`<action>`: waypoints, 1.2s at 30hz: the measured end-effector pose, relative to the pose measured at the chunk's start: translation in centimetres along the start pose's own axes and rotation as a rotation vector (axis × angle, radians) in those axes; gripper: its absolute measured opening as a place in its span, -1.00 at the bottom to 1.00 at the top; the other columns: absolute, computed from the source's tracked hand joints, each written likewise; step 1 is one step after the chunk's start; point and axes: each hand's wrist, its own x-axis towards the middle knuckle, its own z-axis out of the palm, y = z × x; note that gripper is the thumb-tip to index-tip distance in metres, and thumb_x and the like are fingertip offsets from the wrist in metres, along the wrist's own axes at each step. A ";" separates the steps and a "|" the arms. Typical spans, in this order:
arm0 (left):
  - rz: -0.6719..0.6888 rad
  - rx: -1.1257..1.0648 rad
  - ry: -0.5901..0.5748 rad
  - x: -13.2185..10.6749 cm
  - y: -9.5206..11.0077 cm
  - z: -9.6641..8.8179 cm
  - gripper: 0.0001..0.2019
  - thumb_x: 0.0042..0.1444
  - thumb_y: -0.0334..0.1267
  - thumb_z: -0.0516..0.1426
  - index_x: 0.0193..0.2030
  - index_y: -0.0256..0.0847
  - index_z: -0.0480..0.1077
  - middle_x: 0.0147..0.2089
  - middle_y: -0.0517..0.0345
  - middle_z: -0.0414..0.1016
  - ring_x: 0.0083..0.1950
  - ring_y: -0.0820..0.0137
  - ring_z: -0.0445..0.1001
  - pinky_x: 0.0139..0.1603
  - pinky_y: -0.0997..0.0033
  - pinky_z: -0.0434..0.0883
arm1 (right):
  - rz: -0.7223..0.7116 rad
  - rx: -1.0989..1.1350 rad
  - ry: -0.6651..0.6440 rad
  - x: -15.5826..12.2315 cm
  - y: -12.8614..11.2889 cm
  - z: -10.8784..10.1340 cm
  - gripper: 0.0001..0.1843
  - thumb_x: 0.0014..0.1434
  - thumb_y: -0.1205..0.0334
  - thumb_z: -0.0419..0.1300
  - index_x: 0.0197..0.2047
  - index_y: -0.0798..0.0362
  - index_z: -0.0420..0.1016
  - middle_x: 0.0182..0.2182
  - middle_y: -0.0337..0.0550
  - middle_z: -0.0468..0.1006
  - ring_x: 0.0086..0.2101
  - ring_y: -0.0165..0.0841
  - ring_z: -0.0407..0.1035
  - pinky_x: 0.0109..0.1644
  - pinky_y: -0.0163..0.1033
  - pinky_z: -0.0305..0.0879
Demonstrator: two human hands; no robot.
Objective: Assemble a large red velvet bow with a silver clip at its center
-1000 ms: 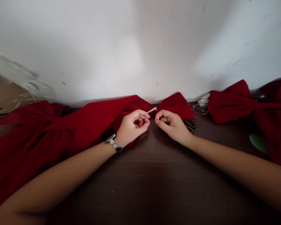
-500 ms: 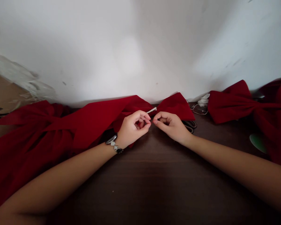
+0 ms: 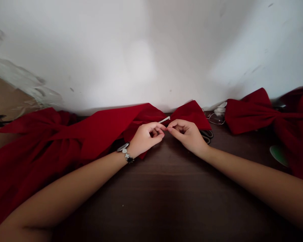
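Back from the left fingers (image 3: 155,129), a silver link watch (image 3: 125,151) with a dark oval face and one black link circles the wrist; the left forearm (image 3: 65,185) and right forearm (image 3: 255,174) are bare

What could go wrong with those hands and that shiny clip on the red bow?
The thin metal clip sits right by the left hand and right hand, so it might slip into the folds of the red bow. The bracelet on the left wrist could snag that soft cloth. The scissor handles beside the right hand might get bumped.
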 end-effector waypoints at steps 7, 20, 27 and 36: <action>-0.039 -0.050 -0.048 0.1 0.5 -0.5 -0.84 0.05 -0.35 0.12 -0.27 -0.26 0.53 -0.32 0.11 0.56 -0.38 0.50 0.41 -0.36 0.53 0.35 | 0.014 0.093 -0.062 0.0 -0.2 -0.1 -0.81 0.13 0.12 0.19 -0.35 0.08 0.43 -0.53 -0.26 0.42 -0.55 -0.48 0.20 -0.47 -0.33 0.08; -0.248 -0.228 -0.203 0.4 0.7 -1.1 -0.65 0.16 -0.07 0.07 -0.42 -0.30 0.50 -0.46 0.09 0.51 -0.54 0.56 0.28 -0.61 0.61 0.19 | -0.118 0.043 -0.119 -0.2 -0.2 -0.1 -0.81 0.21 0.11 0.13 -0.32 0.06 0.40 -0.56 -0.32 0.28 -0.53 -0.47 0.15 -0.41 -0.33 0.12; -0.254 -0.274 -0.158 0.0 0.9 -1.4 -0.80 0.13 -0.23 0.11 -0.41 -0.28 0.46 -0.48 0.18 0.43 -0.57 0.61 0.20 -0.61 0.61 0.14 | -0.153 -0.018 -0.178 -0.3 -0.6 -0.1 -0.84 0.23 0.18 0.10 -0.33 0.06 0.39 -0.51 -0.26 0.37 -0.48 -0.44 0.22 -0.34 -0.31 0.18; -0.251 -0.426 -0.091 0.0 0.5 -1.2 -0.76 0.15 -0.16 0.12 -0.40 -0.29 0.42 -0.56 0.26 0.27 -0.59 0.64 0.11 -0.59 0.59 0.05 | -0.182 -0.014 -0.265 -0.2 -0.5 -0.1 -0.88 0.23 0.24 0.08 -0.34 0.06 0.35 -0.46 -0.24 0.38 -0.42 -0.44 0.24 -0.29 -0.32 0.20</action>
